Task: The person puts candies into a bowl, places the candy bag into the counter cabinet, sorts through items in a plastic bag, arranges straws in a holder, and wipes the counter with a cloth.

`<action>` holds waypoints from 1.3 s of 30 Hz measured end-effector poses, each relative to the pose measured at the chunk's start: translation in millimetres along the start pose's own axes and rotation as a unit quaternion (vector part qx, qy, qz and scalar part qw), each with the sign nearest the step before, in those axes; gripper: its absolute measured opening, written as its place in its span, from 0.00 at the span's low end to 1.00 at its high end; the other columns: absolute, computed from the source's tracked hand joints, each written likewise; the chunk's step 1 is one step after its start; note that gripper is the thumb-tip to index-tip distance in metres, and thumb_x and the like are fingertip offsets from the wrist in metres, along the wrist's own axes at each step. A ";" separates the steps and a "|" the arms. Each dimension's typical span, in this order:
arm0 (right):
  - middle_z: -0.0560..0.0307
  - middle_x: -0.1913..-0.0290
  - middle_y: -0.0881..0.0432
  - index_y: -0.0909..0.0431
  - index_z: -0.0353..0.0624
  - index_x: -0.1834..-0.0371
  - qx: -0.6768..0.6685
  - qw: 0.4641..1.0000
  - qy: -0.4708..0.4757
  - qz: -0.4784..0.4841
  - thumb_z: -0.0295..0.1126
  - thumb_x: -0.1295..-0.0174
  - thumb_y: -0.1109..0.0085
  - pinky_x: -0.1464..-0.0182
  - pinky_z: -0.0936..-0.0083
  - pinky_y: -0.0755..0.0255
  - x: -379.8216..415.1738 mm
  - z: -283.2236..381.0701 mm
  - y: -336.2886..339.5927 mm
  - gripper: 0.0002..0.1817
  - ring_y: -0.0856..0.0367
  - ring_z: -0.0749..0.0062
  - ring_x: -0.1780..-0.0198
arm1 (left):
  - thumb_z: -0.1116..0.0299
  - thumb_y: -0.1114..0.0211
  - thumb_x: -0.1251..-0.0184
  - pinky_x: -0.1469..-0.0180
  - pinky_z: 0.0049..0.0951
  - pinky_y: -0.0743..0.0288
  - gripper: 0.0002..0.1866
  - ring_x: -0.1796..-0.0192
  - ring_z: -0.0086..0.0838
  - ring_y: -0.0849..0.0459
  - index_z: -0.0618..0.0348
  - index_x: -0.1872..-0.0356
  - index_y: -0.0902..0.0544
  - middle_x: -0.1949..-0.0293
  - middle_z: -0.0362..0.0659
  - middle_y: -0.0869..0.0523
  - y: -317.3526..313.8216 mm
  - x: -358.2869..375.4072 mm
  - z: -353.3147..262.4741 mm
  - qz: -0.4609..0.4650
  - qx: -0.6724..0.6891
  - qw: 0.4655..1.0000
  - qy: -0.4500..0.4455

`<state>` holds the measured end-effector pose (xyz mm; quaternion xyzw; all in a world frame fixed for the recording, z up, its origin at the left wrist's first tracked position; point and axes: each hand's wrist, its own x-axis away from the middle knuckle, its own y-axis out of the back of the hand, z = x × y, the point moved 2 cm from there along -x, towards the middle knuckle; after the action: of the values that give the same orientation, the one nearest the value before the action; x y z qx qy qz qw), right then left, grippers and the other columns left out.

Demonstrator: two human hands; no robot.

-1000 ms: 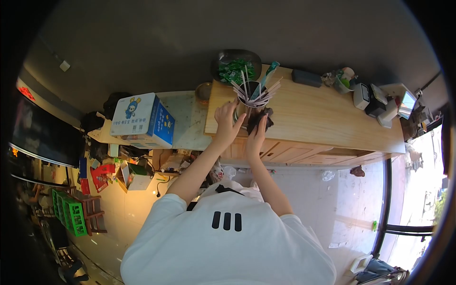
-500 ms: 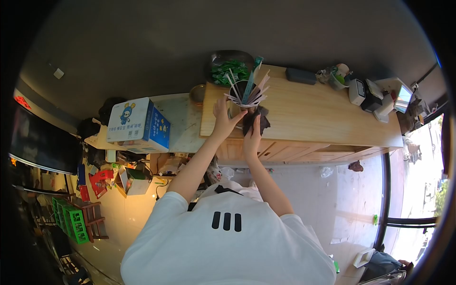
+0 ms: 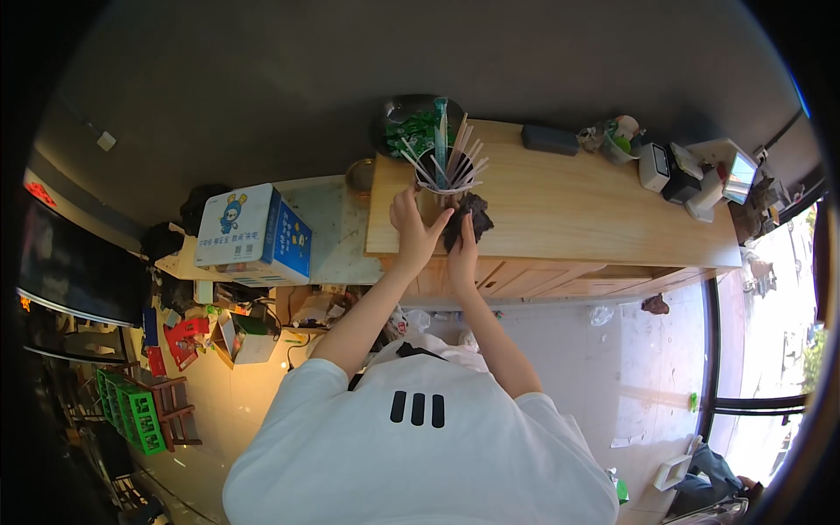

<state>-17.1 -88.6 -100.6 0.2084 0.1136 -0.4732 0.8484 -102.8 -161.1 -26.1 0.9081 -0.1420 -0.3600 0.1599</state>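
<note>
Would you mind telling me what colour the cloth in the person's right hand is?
The cloth is dark brown, almost black, seen in the head view against the pale wooden counter.

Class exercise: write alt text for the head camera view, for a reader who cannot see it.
Seen from above, a person in a white shirt holds a cup of straws with the left hand while the right hand presses a dark cloth against it, on a wooden counter. A blue and white box sits to the left.

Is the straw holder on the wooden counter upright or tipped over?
Upright: the straw holder stands on the counter, straws fanning upward, left hand gripping its side.
</note>
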 end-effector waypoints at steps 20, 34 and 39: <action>0.44 0.31 0.39 0.44 0.33 0.32 -0.222 0.968 -0.120 -0.004 0.17 0.35 0.60 0.33 0.76 0.48 9.8 35.1 16.7 0.26 0.42 0.61 0.30 | 0.59 0.37 0.37 0.35 0.41 0.48 0.33 0.36 0.43 0.37 0.60 0.35 0.39 0.41 0.52 0.30 21.8 -15.9 42.4 0.117 0.216 0.968 0.042; 0.45 0.25 0.57 0.48 0.39 0.29 0.040 0.996 0.067 0.034 0.17 0.34 0.66 0.31 0.67 0.49 19.7 99.9 6.4 0.28 0.55 0.49 0.26 | 0.58 0.21 0.63 0.31 0.40 0.52 0.51 0.32 0.45 0.45 0.58 0.34 0.38 0.35 0.53 0.38 17.9 -32.5 27.3 0.223 0.085 0.970 0.048; 0.43 0.26 0.54 0.47 0.37 0.30 0.047 0.995 0.070 -0.053 0.13 0.38 0.66 0.31 0.66 0.49 2.6 92.3 6.0 0.30 0.53 0.48 0.27 | 0.52 0.20 0.70 0.35 0.43 0.54 0.48 0.38 0.45 0.38 0.60 0.43 0.32 0.47 0.49 0.28 16.2 -35.1 16.6 0.132 0.042 0.990 -0.025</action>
<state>-11.1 -130.4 -18.2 0.2747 0.1610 -0.5065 0.8013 -141.3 -165.9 -9.8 0.8781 -0.2791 -0.3523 0.1640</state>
